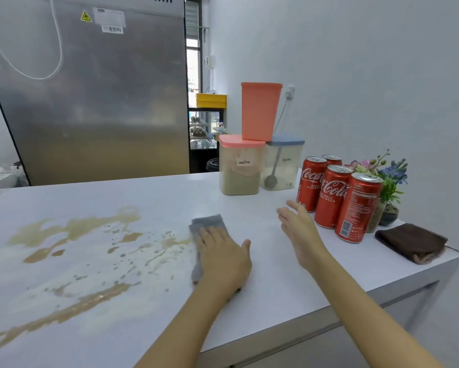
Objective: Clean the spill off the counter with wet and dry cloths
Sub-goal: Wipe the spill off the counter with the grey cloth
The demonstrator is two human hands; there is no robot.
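At the spill's (71,261) right edge, your flat left hand (223,257) presses the grey cloth (207,223); sweep left next, right hand (300,229) idle with fingers apart.

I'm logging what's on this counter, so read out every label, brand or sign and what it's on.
"mocha": pink-lidded tub
"latte": blue-lidded tub
"Coca-Cola": red cans
Smaller print on the cans: too blurred to read
Yellow warning triangle, white sticker and barcode on the steel fridge: print too small to read
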